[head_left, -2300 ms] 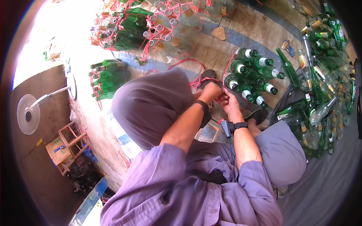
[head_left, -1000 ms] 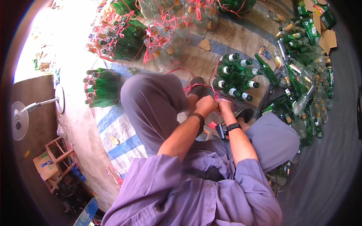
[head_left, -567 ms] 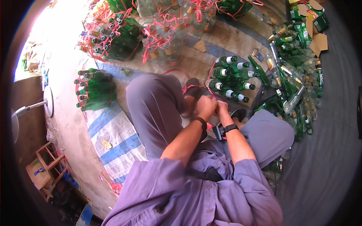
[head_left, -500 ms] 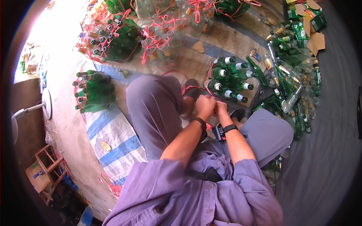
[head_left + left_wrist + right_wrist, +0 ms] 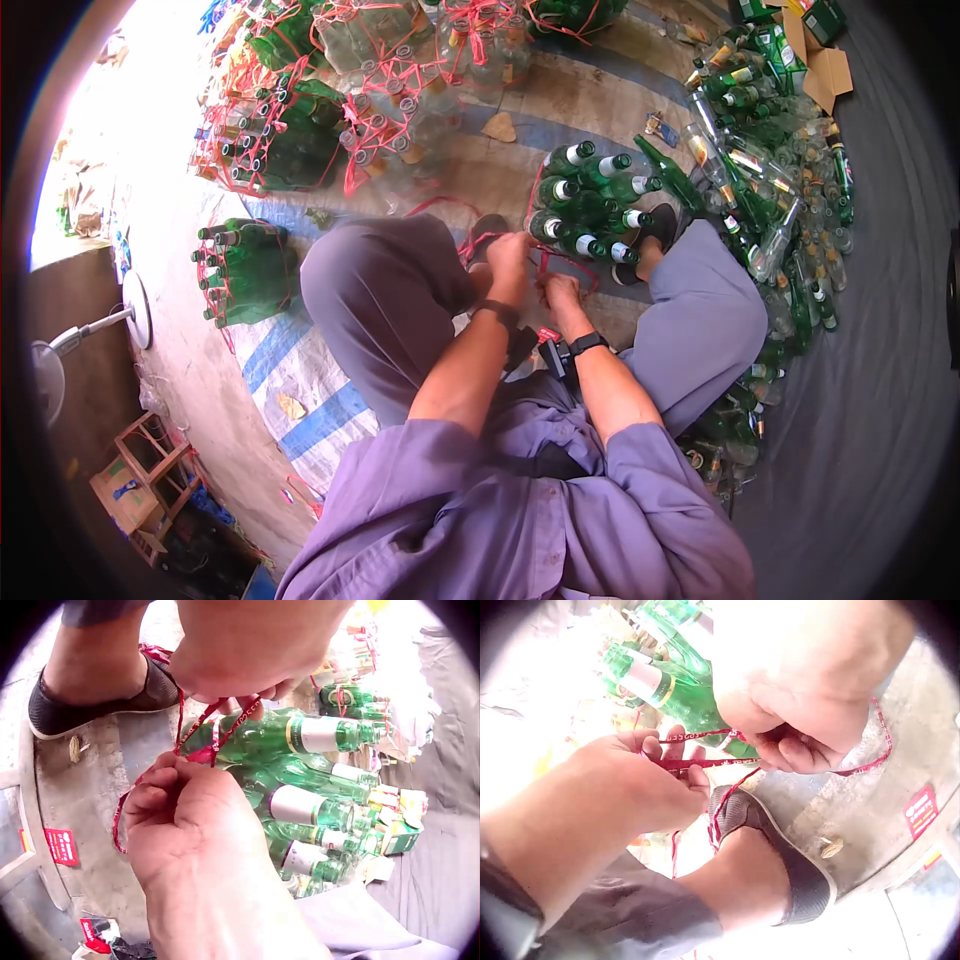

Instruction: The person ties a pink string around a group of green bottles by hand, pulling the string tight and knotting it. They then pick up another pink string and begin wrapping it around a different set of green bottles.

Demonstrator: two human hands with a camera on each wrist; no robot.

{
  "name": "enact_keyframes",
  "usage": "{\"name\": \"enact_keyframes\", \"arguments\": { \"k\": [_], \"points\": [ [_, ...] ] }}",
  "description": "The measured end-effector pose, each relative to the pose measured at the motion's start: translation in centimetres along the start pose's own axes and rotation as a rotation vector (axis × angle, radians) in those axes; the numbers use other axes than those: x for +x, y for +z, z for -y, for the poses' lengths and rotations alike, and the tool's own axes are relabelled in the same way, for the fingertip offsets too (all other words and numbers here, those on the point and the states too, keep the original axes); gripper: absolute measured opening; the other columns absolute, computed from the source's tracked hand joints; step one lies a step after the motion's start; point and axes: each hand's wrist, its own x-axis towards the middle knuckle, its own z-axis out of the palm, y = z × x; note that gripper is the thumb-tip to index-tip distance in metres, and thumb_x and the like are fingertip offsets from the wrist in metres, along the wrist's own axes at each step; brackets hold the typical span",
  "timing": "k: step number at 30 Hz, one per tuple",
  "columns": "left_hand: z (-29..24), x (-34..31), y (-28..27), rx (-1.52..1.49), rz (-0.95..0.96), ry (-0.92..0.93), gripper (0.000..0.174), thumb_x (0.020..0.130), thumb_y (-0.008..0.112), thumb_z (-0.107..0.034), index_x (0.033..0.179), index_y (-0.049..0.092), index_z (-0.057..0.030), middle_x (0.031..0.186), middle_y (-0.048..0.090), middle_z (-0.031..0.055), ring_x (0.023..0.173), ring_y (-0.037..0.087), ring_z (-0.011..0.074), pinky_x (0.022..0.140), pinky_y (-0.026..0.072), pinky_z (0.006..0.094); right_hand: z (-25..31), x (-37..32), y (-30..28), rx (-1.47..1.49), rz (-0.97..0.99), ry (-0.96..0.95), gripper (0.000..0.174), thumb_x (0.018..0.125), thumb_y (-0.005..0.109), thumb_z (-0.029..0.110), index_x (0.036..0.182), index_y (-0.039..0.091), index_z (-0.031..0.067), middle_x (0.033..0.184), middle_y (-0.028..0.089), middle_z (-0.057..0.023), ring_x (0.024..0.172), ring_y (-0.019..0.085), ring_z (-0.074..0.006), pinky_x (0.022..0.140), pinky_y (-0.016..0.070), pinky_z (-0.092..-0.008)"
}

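Red printed string stretches between the two hands beside a cluster of green bottles standing on the floor. My left hand has the string across its fingers and holds it, as the right wrist view shows of that hand. In the left wrist view my right hand pinches the string between thumb and fingers. The right wrist view shows its curled fingers on the string. Some string lies over the dark shoe. Part of the string is hidden inside both hands.
Bundles of bottles tied with red string stand at the top left, and a smaller green bundle at the left. Loose bottles pile up on the right near an open carton. Both bent knees flank the arms.
The hands, close together before, have moved apart with string between them. The right-side foot has shifted up towards the bottle cluster. The head view has also shifted.
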Motion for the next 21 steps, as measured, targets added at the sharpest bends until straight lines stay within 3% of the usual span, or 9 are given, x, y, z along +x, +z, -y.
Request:
{"name": "enact_keyframes", "arguments": {
  "k": [2, 5, 8, 10, 12, 14, 18, 20, 21],
  "points": [
    [0.5, -0.3, -0.5, 0.028, 0.117, 0.185, 0.009, 0.07, 0.059, -0.01, 0.066, 0.065, -0.0049, 0.06, 0.053, 0.0005, 0.053, 0.047, 0.0121, 0.05, 0.0377, 0.0261, 2.8, 0.3, 0.6, 0.135, -0.031, 0.347, 0.011, 0.076, 0.059, 0.009, 0.066, 0.061, 0.0036, 0.053, 0.051, -0.0038, 0.04, 0.045, -0.0126, 0.036, 0.0311, -0.0248],
    [4.0, 1.7, -1.2, -0.083, 0.17, 0.048, 0.013, 0.076, 0.058, -0.013, 0.065, 0.058, -0.006, 0.061, 0.051, 0.0005, 0.055, 0.048, 0.0117, 0.048, 0.0371, 0.026, 8.7, -0.5, 1.0, 0.283, -0.085, 0.514, 0.013, 0.076, 0.06, 0.01, 0.065, 0.061, 0.0032, 0.053, 0.052, -0.004, 0.04, 0.045, -0.0128, 0.036, 0.031, -0.0254],
    [2.1, -0.1, -0.6, -0.216, 0.22, -0.039, 0.015, 0.076, 0.059, -0.011, 0.065, 0.059, -0.0012, 0.06, 0.057, 0.0069, 0.048, 0.049, 0.014, 0.041, 0.0353, 0.0281, 2.9, 0.4, 2.4, 0.103, -0.065, 0.265, 0.013, 0.076, 0.061, 0.011, 0.065, 0.061, 0.004, 0.053, 0.051, -0.0043, 0.039, 0.045, -0.0136, 0.036, 0.0308, -0.0268],
    [-0.1, -2.3, 0.7, -0.361, 0.04, -0.292, 0.014, 0.079, 0.056, -0.011, 0.068, 0.057, -0.0027, 0.06, 0.055, 0.0073, 0.046, 0.047, 0.0152, 0.04, 0.0344, 0.0281, 6.4, -0.7, 1.7, 0.178, -0.118, 0.346, 0.013, 0.075, 0.061, 0.012, 0.064, 0.06, 0.0046, 0.053, 0.051, -0.0045, 0.039, 0.045, -0.0139, 0.036, 0.031, -0.0274],
    [0.5, -1.7, 1.4, -0.345, 0.047, -0.301, 0.015, 0.079, 0.056, -0.012, 0.067, 0.054, -0.0039, 0.059, 0.052, 0.0066, 0.046, 0.045, 0.0161, 0.04, 0.0334, 0.0285, 6.8, -0.9, 1.0, 0.225, -0.157, 0.435, 0.012, 0.074, 0.061, 0.012, 0.064, 0.06, 0.0053, 0.053, 0.051, -0.0046, 0.039, 0.045, -0.0142, 0.036, 0.0312, -0.0279],
    [1.1, -1.2, 2.1, -0.318, 0.086, -0.206, 0.017, 0.078, 0.057, -0.015, 0.065, 0.053, -0.0055, 0.058, 0.05, 0.0046, 0.045, 0.043, 0.0148, 0.039, 0.0319, 0.0278, 3.0, -0.8, 1.4, 0.163, -0.172, 0.242, 0.009, 0.072, 0.06, 0.012, 0.065, 0.06, 0.0053, 0.053, 0.052, -0.0052, 0.039, 0.045, -0.0148, 0.037, 0.0321, -0.0284],
    [1.3, 0.3, 2.1, -0.304, -0.017, -0.383, 0.014, 0.077, 0.057, -0.015, 0.065, 0.053, -0.0066, 0.057, 0.048, 0.0031, 0.044, 0.042, 0.0134, 0.039, 0.0307, 0.0276, 1.9, -0.3, 1.2, 0.093, -0.147, 0.033, 0.009, 0.072, 0.058, 0.01, 0.066, 0.061, 0.0041, 0.053, 0.052, -0.0052, 0.04, 0.046, -0.0141, 0.037, 0.032, -0.0272],
    [2.9, 1.7, 0.5, -0.235, -0.007, -0.393, 0.01, 0.074, 0.056, -0.013, 0.067, 0.054, -0.0057, 0.056, 0.048, 0.002, 0.045, 0.042, 0.0118, 0.039, 0.0303, 0.0273, 7.3, -0.1, 0.2, 0.435, -0.169, 0.627, 0.01, 0.072, 0.056, 0.01, 0.067, 0.061, 0.003, 0.053, 0.052, -0.0052, 0.04, 0.046, -0.0132, 0.037, 0.0314, -0.0259],
    [3.3, 2.1, 0.0, -0.235, -0.016, -0.398, 0.01, 0.074, 0.056, -0.013, 0.067, 0.054, -0.0057, 0.056, 0.048, 0.002, 0.045, 0.042, 0.0118, 0.039, 0.0303, 0.0273, 4.6, 0.4, 0.7, 0.434, -0.163, 0.635, 0.01, 0.072, 0.056, 0.01, 0.067, 0.061, 0.003, 0.053, 0.052, -0.0052, 0.04, 0.046, -0.0132, 0.037, 0.0314, -0.0259]
  ]
}}
